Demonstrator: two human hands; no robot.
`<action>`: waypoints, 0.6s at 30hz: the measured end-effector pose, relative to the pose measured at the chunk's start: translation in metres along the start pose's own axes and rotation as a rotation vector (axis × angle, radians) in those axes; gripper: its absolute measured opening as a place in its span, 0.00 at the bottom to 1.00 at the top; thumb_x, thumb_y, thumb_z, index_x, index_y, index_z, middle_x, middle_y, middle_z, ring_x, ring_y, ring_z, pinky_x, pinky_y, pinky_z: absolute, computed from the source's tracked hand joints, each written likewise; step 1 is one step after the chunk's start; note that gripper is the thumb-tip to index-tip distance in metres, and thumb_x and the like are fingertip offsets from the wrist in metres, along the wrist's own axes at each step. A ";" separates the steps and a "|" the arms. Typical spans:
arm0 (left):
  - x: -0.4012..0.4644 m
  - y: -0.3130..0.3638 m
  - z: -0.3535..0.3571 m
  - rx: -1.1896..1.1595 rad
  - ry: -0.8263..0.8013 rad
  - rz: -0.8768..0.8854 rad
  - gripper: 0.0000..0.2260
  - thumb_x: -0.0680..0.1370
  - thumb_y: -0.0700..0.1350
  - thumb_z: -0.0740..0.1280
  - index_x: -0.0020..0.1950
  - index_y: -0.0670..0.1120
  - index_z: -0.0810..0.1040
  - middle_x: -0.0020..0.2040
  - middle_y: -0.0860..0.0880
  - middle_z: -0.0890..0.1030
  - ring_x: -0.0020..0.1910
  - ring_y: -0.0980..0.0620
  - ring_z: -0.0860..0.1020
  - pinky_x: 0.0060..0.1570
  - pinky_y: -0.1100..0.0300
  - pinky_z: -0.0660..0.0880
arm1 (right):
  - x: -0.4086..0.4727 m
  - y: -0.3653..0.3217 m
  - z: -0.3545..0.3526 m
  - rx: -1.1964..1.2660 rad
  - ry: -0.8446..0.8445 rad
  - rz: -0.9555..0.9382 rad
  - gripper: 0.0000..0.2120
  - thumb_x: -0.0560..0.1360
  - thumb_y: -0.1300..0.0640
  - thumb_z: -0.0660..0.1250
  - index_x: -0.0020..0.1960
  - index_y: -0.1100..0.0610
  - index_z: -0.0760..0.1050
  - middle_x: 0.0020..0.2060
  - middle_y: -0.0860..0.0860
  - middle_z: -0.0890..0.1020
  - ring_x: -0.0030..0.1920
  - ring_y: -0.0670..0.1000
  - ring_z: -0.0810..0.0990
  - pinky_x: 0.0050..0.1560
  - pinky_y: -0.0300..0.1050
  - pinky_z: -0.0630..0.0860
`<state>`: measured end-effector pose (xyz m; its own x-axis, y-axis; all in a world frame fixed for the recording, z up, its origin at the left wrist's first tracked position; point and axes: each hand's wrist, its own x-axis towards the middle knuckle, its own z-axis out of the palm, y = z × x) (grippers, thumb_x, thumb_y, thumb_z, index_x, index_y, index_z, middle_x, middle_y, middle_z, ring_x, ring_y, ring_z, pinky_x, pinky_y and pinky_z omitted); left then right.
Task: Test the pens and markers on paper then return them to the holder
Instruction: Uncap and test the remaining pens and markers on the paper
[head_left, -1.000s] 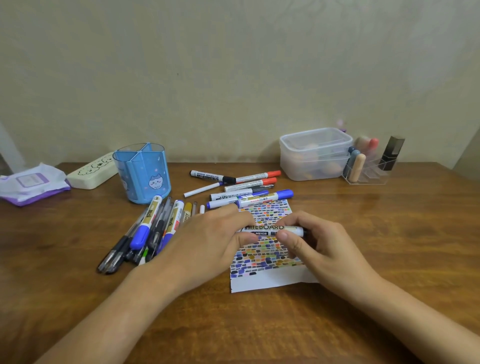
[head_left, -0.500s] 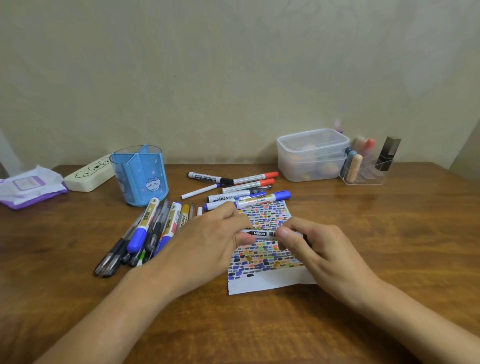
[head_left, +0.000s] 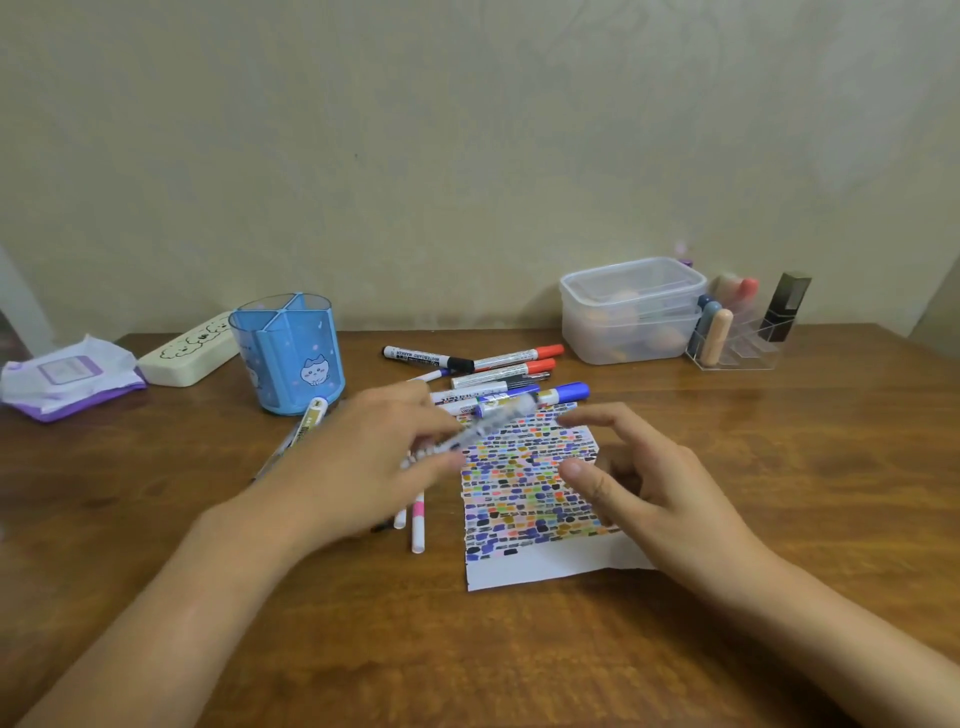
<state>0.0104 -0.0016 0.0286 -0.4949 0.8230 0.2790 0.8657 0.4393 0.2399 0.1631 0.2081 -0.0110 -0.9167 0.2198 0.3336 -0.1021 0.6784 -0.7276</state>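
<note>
The left hand (head_left: 363, 467) pinches a white marker (head_left: 478, 428). The marker looks blurry and tilts up toward 2 o'clock, over the top left edge of the paper (head_left: 530, 488). The paper is full of little colored marks. The right hand (head_left: 639, 483) floats over the paper, fingers loose, holding nothing. The blue holder (head_left: 288, 353) stands on the counter (head_left: 779, 493) at 10 o'clock from the paper.

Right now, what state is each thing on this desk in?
Blue holder: upright, looks empty.
Marker: blurred, held in left hand.
Right hand: holds nothing, fingers loosely curled.
Paper: flat, mostly covered with colour swatches.
Plastic box: lid on.
</note>
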 end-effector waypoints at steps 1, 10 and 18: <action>0.000 -0.008 -0.003 -0.005 0.040 -0.051 0.12 0.79 0.56 0.66 0.62 0.60 0.78 0.41 0.56 0.73 0.41 0.58 0.72 0.38 0.61 0.71 | 0.000 0.000 0.000 -0.005 -0.011 0.007 0.16 0.77 0.39 0.64 0.63 0.37 0.71 0.34 0.51 0.81 0.33 0.47 0.78 0.40 0.51 0.78; -0.007 -0.050 -0.011 0.230 0.038 -0.459 0.07 0.79 0.53 0.64 0.54 0.58 0.67 0.36 0.53 0.75 0.36 0.54 0.75 0.30 0.58 0.66 | 0.001 0.007 0.001 -0.044 -0.037 0.023 0.08 0.81 0.46 0.64 0.59 0.38 0.76 0.36 0.49 0.81 0.35 0.47 0.80 0.42 0.49 0.79; -0.006 -0.053 -0.008 0.269 -0.022 -0.489 0.05 0.81 0.53 0.62 0.55 0.59 0.69 0.39 0.55 0.75 0.39 0.57 0.74 0.30 0.60 0.67 | 0.004 0.010 0.000 -0.059 -0.045 0.045 0.07 0.81 0.50 0.64 0.55 0.39 0.78 0.34 0.47 0.82 0.33 0.46 0.79 0.39 0.45 0.76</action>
<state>-0.0331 -0.0331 0.0212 -0.8445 0.5062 0.1747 0.5256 0.8460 0.0896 0.1586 0.2160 -0.0169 -0.9365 0.2200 0.2730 -0.0388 0.7089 -0.7043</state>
